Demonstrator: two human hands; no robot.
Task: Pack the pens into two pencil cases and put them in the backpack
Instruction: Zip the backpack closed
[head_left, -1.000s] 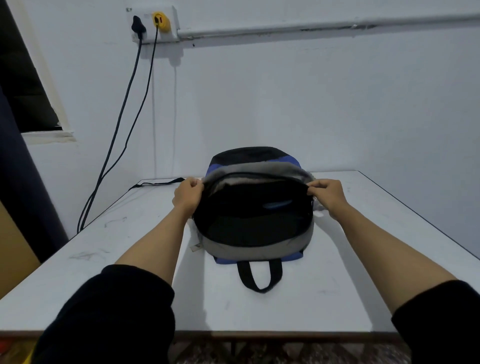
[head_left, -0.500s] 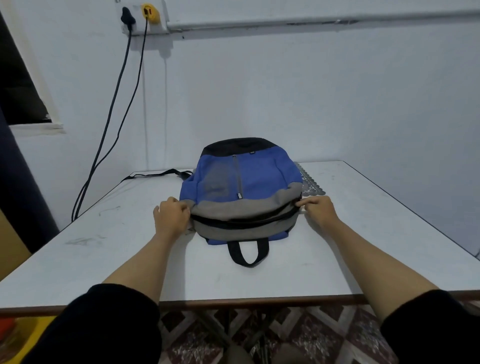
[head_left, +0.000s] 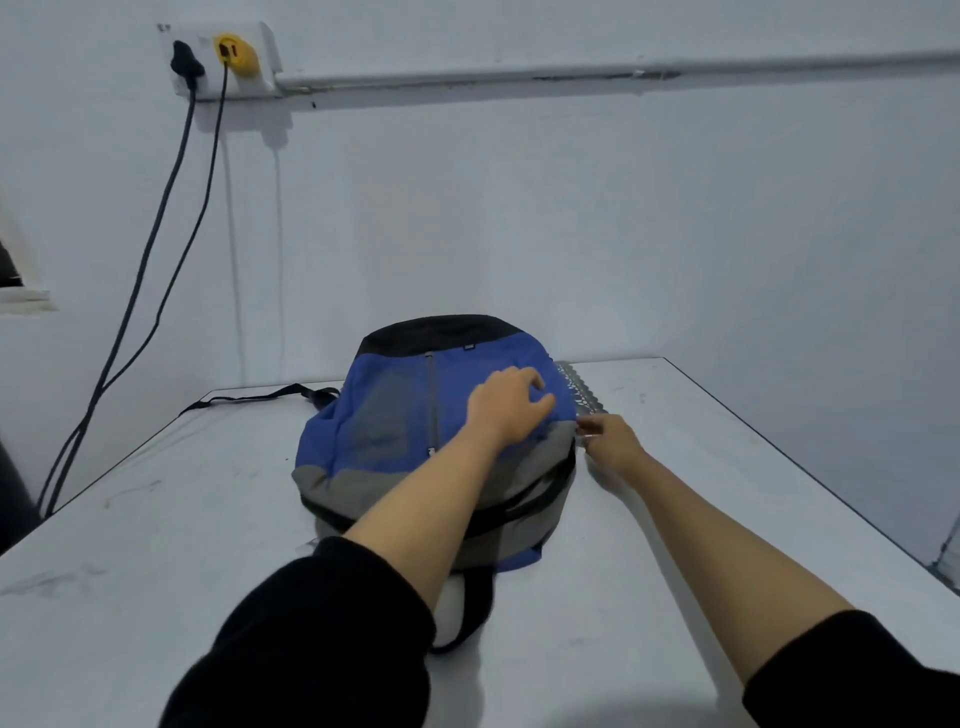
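Observation:
The blue, grey and black backpack (head_left: 395, 415) lies flat on the white table (head_left: 182, 545), front side up, with its main opening down and a dark gap along the grey band. My left hand (head_left: 511, 405) reaches across it and grips the blue fabric near its right edge with curled fingers. My right hand (head_left: 613, 444) is just off the backpack's right side and pinches a small zipper pull (head_left: 586, 430) at the seam. No pens or pencil cases show.
A grey patterned piece (head_left: 579, 389) sticks out from behind the backpack's right side. A black strap (head_left: 260, 397) trails left on the table. Two cables (head_left: 156, 249) hang from a wall socket (head_left: 223, 57) at the left. The table's right edge (head_left: 779, 441) runs close to the wall.
The backpack, held open a second ago, now lies flat. My left hand has crossed from its left edge to its upper right; my right hand has shifted to the right seam.

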